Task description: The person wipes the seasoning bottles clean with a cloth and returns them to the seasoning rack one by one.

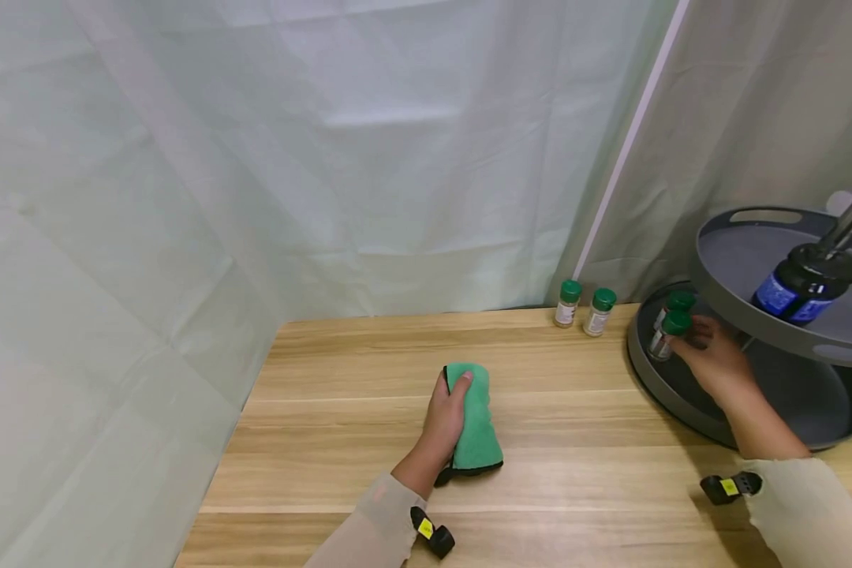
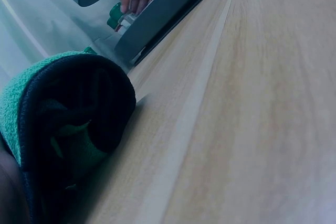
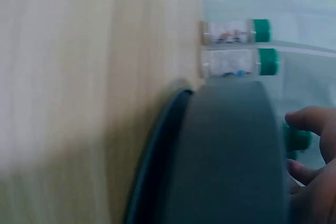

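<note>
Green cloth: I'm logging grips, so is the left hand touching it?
Touching. The head view shows the left hand gripping the green cloth, its thumb lying over it.

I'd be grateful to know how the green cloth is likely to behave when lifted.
The green cloth would probably flop or unroll if loosely held, given the loose folds at its end. Its fuzzy surface suggests little slipping, and its soft fabric look suggests it's unlikely to break.

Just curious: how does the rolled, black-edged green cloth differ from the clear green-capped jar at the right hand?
The cloth looks soft, the jar rigid. The cloth outsizes the jar. The left hand grips the cloth; the jar is in the grey lower tray. Both show green.
</note>
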{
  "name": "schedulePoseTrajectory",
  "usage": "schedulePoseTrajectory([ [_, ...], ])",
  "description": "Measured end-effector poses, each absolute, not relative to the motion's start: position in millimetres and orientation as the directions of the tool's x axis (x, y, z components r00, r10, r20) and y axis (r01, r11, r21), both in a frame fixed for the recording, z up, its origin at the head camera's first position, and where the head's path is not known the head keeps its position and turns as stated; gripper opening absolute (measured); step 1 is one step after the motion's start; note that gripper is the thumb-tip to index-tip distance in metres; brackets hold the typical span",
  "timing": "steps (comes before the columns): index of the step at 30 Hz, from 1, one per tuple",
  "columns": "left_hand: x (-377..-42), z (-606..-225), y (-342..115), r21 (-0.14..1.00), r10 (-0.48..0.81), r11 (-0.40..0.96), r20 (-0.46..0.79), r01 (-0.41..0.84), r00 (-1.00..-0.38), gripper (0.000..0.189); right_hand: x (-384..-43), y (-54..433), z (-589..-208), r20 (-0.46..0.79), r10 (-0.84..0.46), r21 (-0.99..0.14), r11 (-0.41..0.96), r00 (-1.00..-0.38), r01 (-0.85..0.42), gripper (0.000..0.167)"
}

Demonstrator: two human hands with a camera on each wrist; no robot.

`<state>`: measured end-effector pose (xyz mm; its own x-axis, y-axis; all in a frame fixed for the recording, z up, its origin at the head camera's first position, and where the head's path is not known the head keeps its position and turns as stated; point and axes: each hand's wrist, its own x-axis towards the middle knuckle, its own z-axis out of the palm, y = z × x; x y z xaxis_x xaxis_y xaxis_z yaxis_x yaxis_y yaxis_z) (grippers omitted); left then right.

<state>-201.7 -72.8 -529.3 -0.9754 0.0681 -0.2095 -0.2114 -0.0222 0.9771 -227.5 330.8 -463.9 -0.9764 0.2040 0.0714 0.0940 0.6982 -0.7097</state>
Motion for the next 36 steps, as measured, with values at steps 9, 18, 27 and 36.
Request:
schedulePoseTrajectory([
  [9,-203.3,-531.1,-73.8,0.977,0.055,-0.027,-0.208,-0.21,-0.977,0.052,-210.4,306.7,-442.9,0.264,0.314,-0.794,0.607,-0.912,-0.021,0.047],
  [18,-203.9,-533.5,-75.5,0.977,0.048,-0.029,-0.211,-0.212,-0.976,0.053,-213.1,278.3,-440.1,0.274,0.221,-0.804,0.587,-0.936,-0.097,0.048],
  [27,-205.2,-534.2,-74.8,0.978,0.053,-0.024,-0.204,-0.206,-0.977,0.051,-229.1,260.0,-444.0,0.182,0.133,-0.824,0.562,-0.974,-0.077,0.061],
  [36,-203.6,-533.0,-73.9,0.979,0.064,-0.031,-0.2,-0.202,-0.978,0.051,-254.4,249.4,-460.5,0.099,0.091,-0.873,0.485,-0.991,-0.042,0.068],
])
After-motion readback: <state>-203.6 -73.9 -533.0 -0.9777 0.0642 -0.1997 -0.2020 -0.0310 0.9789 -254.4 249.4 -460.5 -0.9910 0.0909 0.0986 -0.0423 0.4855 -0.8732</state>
